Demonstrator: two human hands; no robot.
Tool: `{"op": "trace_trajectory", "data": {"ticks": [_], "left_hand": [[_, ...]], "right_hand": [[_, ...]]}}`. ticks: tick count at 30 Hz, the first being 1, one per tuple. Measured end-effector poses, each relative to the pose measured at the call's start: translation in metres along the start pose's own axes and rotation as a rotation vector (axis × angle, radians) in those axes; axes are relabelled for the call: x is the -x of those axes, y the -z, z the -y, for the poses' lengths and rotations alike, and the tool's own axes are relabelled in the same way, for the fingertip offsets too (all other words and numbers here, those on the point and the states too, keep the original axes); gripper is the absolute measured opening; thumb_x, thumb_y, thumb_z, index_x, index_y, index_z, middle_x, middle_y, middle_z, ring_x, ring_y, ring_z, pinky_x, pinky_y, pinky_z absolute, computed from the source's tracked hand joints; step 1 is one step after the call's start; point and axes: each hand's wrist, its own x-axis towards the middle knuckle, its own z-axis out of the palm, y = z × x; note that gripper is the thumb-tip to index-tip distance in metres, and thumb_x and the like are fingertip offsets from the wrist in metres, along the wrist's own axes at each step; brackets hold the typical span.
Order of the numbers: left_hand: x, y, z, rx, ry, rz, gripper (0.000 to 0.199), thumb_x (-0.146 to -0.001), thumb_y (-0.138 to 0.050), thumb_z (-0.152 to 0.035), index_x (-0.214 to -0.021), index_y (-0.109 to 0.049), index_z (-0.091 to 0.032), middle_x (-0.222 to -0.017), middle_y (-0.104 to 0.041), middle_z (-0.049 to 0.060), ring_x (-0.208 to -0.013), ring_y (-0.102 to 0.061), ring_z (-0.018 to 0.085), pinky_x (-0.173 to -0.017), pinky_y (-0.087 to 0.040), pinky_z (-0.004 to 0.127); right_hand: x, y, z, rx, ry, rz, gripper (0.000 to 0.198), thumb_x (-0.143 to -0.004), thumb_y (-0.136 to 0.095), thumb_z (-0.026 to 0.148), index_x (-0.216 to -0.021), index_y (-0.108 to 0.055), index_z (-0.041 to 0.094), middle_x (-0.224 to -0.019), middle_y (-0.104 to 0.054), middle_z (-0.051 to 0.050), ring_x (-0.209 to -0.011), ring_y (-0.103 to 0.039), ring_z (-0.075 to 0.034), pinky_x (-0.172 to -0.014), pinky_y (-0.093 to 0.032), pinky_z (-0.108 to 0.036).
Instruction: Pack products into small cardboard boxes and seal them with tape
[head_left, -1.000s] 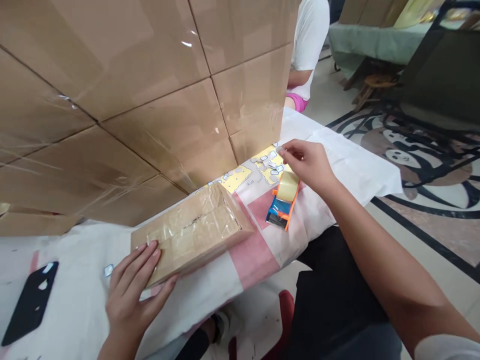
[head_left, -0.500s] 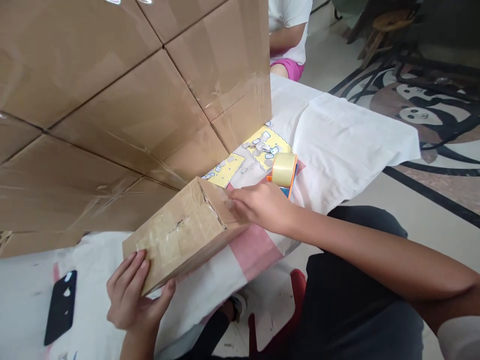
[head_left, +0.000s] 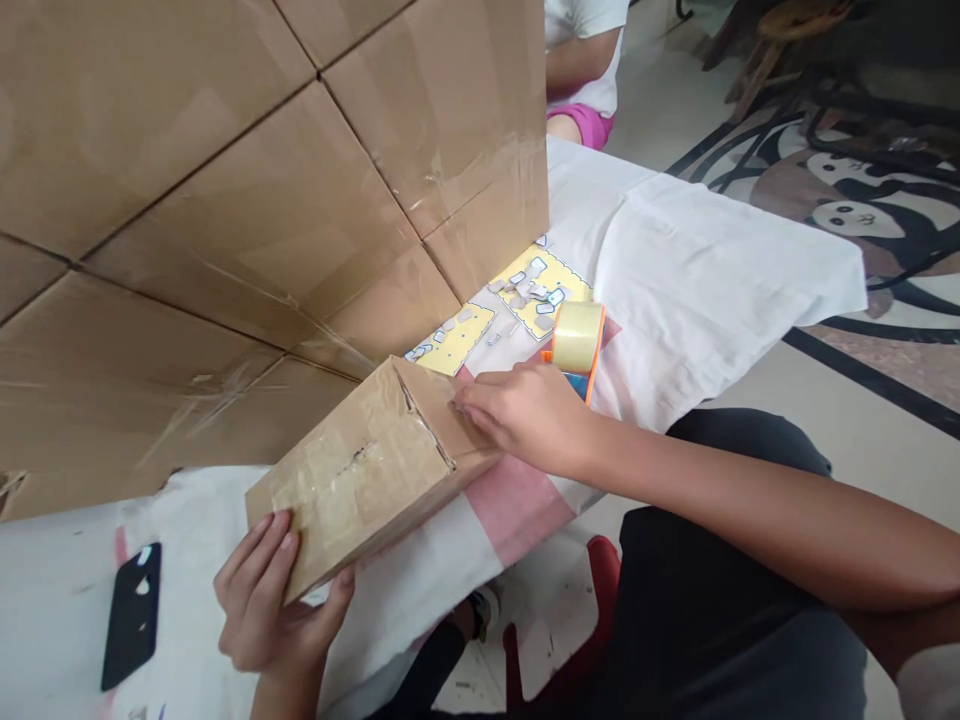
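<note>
A long cardboard box (head_left: 352,480) lies slanted on the cloth-covered table, with clear tape and a small ragged mark across its top. My left hand (head_left: 277,590) grips its near left end, fingers on top and thumb along the lower side. Against the box's far right end, my right hand (head_left: 525,415) is closed, fingertips pinched at the end face; what they pinch, if anything, is hidden. Just beyond that hand stands a tape dispenser with an orange edge and a wide roll of tape (head_left: 577,338).
A tall stack of taped cardboard boxes (head_left: 247,230) rises behind the box. Yellow sheets with small paper pieces (head_left: 529,290) lie beside it. A dark phone-shaped object (head_left: 132,617) rests on the white cloth (head_left: 720,260). Another person (head_left: 585,60) sits at the far side.
The view has shifted slightly. My right fingertips have moved a little on the box's end face, while my left hand keeps its grip and the box stays put.
</note>
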Motion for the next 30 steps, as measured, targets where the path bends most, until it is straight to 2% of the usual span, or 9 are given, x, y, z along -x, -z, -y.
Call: {"op": "trace_trajectory", "data": {"ticks": [4, 7, 11, 13, 16, 19, 21, 26, 30], "left_hand": [[0.003, 0.0, 0.002, 0.019, -0.01, -0.014, 0.08, -0.067, -0.083, -0.018, -0.142, -0.057, -0.024, -0.138, -0.065, 0.012, -0.118, -0.065, 0.04, -0.1, -0.054, 0.062], [0.004, -0.001, 0.003, 0.027, 0.003, -0.027, 0.077, -0.068, -0.082, -0.021, -0.14, -0.058, -0.024, -0.137, -0.066, 0.012, -0.118, -0.066, 0.04, -0.1, -0.054, 0.063], [0.0, -0.002, 0.002, 0.042, -0.015, -0.066, 0.069, -0.071, -0.079, -0.023, -0.138, -0.06, -0.022, -0.134, -0.067, 0.015, -0.117, -0.066, 0.039, -0.099, -0.054, 0.063], [-0.003, -0.002, 0.001, 0.061, -0.04, -0.066, 0.07, -0.071, -0.079, -0.02, -0.138, -0.059, -0.019, -0.133, -0.067, 0.017, -0.118, -0.066, 0.038, -0.1, -0.053, 0.062], [-0.005, -0.001, 0.0, 0.064, -0.048, -0.024, 0.071, -0.071, -0.079, -0.016, -0.139, -0.058, -0.016, -0.133, -0.066, 0.02, -0.122, -0.064, 0.038, -0.101, -0.052, 0.062], [-0.005, -0.001, 0.002, 0.038, -0.021, -0.014, 0.067, -0.073, -0.078, -0.02, -0.136, -0.058, -0.017, -0.132, -0.066, 0.019, -0.12, -0.065, 0.037, -0.099, -0.054, 0.062], [-0.004, -0.001, 0.003, 0.028, -0.022, -0.03, 0.063, -0.073, -0.077, -0.023, -0.134, -0.06, -0.018, -0.129, -0.068, 0.019, -0.117, -0.066, 0.037, -0.097, -0.055, 0.06], [-0.005, -0.002, 0.001, 0.01, -0.016, -0.022, 0.061, -0.074, -0.075, -0.026, -0.133, -0.059, -0.019, -0.123, -0.069, 0.017, -0.112, -0.067, 0.035, -0.092, -0.056, 0.058], [-0.01, -0.005, -0.005, 0.049, 0.007, -0.032, 0.062, -0.074, -0.075, -0.022, -0.134, -0.06, -0.019, -0.126, -0.068, 0.018, -0.115, -0.066, 0.035, -0.095, -0.054, 0.06]], "right_hand": [[0.005, 0.004, 0.001, -0.084, 0.038, 0.06, 0.028, -0.094, -0.045, 0.009, -0.103, -0.071, 0.015, -0.088, -0.07, -0.006, -0.069, -0.055, -0.015, -0.059, -0.027, -0.03], [0.016, 0.004, 0.004, -0.275, 0.01, 0.081, 0.039, -0.091, -0.045, 0.005, -0.122, -0.068, 0.014, -0.101, -0.07, -0.007, -0.083, -0.061, -0.017, -0.063, -0.036, -0.028], [0.035, 0.003, 0.007, -0.489, -0.051, 0.147, 0.07, -0.085, -0.049, 0.003, -0.151, -0.046, 0.024, -0.122, -0.063, -0.008, -0.093, -0.064, -0.018, -0.072, -0.047, -0.029], [0.043, 0.003, 0.008, -0.541, -0.076, 0.209, 0.081, -0.082, -0.053, 0.005, -0.158, -0.034, 0.029, -0.129, -0.058, -0.008, -0.092, -0.065, -0.018, -0.073, -0.051, -0.03], [0.05, 0.004, 0.006, -0.595, -0.134, 0.254, 0.087, -0.083, -0.055, 0.01, -0.162, -0.024, 0.03, -0.136, -0.054, -0.01, -0.096, -0.066, -0.02, -0.077, -0.054, -0.033], [0.054, 0.002, 0.004, -0.643, -0.169, 0.186, 0.083, -0.085, -0.056, 0.012, -0.16, -0.028, 0.031, -0.138, -0.053, -0.01, -0.111, -0.063, -0.024, -0.089, -0.054, -0.038], [0.055, 0.0, 0.003, -0.689, -0.174, 0.13, 0.078, -0.085, -0.056, 0.01, -0.157, -0.035, 0.033, -0.132, -0.057, -0.009, -0.112, -0.061, -0.023, -0.09, -0.054, -0.038], [0.055, -0.007, 0.007, -0.83, -0.185, 0.101, 0.075, -0.085, -0.053, 0.003, -0.151, -0.046, 0.038, -0.114, -0.057, -0.004, -0.083, -0.059, -0.013, -0.078, -0.054, -0.03], [0.052, -0.014, 0.012, -0.939, -0.256, 0.093, 0.072, -0.085, -0.052, 0.003, -0.149, -0.049, 0.036, -0.107, -0.051, -0.003, -0.075, -0.054, -0.011, -0.076, -0.053, -0.029]]}}
